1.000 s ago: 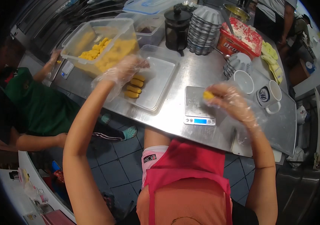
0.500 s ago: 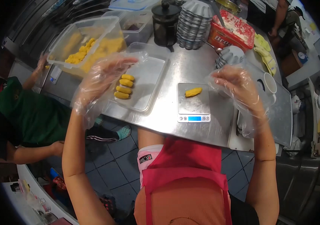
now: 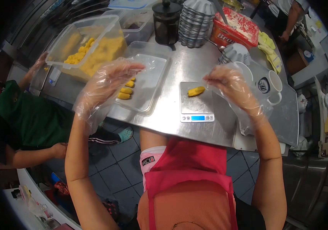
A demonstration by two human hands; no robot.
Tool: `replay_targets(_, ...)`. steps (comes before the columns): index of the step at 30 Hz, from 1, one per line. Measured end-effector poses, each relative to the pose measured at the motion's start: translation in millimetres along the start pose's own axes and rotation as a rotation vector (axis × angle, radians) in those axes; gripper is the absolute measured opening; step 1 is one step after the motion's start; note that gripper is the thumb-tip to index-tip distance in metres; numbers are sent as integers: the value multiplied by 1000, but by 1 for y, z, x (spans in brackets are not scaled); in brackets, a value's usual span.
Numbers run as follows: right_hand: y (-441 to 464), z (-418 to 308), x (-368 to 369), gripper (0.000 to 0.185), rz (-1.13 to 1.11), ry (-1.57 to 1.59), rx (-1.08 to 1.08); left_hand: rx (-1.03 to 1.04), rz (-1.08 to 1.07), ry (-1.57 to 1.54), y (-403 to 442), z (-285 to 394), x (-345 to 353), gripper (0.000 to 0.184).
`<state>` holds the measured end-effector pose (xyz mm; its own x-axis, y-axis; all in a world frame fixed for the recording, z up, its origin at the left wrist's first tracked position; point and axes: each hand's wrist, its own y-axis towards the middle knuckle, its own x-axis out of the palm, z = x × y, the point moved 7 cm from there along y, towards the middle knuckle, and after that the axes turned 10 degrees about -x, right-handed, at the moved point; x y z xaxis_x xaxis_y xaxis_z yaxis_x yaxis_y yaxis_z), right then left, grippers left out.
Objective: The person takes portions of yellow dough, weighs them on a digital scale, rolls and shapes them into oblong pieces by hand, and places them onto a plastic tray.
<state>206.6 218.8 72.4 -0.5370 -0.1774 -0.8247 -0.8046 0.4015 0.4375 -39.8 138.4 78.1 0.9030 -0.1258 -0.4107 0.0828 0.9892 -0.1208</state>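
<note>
A stubby yellow piece of dough (image 3: pixel 196 91) lies on the small digital scale (image 3: pixel 197 105), whose display is lit blue. My right hand (image 3: pixel 229 80), in a clear plastic glove, hovers just right of the dough. Its fingertips are pinched together, and I cannot make out whether a small bit is between them. Above the shallow plastic tray (image 3: pixel 148 101), my left hand (image 3: pixel 112 78), also gloved, has its fingers stretched out. Several similar yellow dough pieces (image 3: pixel 124 93) lie in the tray, partly hidden by that hand.
A clear tub of yellow dough (image 3: pixel 83 71) stands back left. Behind the scale are a French press (image 3: pixel 166 23), stacked fluted molds (image 3: pixel 195 25) and a red tub (image 3: pixel 236 32). A mug (image 3: pixel 274 87) stands right. A co-worker's hand (image 3: pixel 39 63) is at far left.
My right hand has moved left and closer to the dough on the scale. My left hand has shifted slightly, covering more of the pieces in the tray. The camera view has shifted a little.
</note>
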Motion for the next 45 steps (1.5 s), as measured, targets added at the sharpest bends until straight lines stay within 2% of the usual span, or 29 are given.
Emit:
replay_targets(3,-2,3,14,18,-98,53,43,-8,-11,-125,-1,-3,-1,27)
replay_targets(5,-3,3,23,21,-167,44,98,-2,25,-49,-4,1,-3,26)
replay_targets(12,-7,-2,50,33,-256,-2,52,32,108,50,-20,-2,-18,25)
replay_targets(15,-3,11,63,34,-318,-9,114,29,160,-65,-33,-10,-28,26)
replay_targets(18,29,11,60,31,-422,83,127,74,263,-84,-56,-11,-46,29)
replay_targets(21,69,-10,53,25,-363,526,247,160,319,-203,-65,-17,-56,33)
replay_targets(22,81,-18,54,27,-293,728,218,78,312,-306,-63,-26,-51,35)
replay_targets(24,103,-44,49,27,-196,647,81,-81,311,-513,-53,-39,-30,39)
replay_targets(26,112,-70,54,26,-123,613,-34,-12,74,-810,-40,-55,3,41)
replay_targets(28,117,-98,56,26,-91,405,-252,-85,62,-1042,-31,-74,21,38)
replay_targets(29,116,-111,55,26,-69,303,-353,-96,101,-1044,-31,-75,24,36)
replay_targets(30,115,-112,54,23,-54,275,-340,-105,137,-1041,-31,-73,25,35)
replay_targets(33,122,-84,33,21,10,658,-105,-75,136,-1122,-36,-65,22,36)
replay_targets(34,122,-79,25,19,-4,539,-80,-80,105,-1151,-38,-64,20,37)
replay_targets(37,116,-93,31,17,-31,403,-180,-95,80,-1166,-41,-59,21,40)
replay_targets(38,113,-102,35,22,-65,229,-255,-101,80,-1160,-42,-57,22,42)
replay_targets(41,110,-111,47,27,-25,362,-328,-77,54,-1156,-42,-52,23,41)
replay_targets(45,114,-123,48,24,-82,237,-382,-91,82,-1156,-48,-55,22,41)
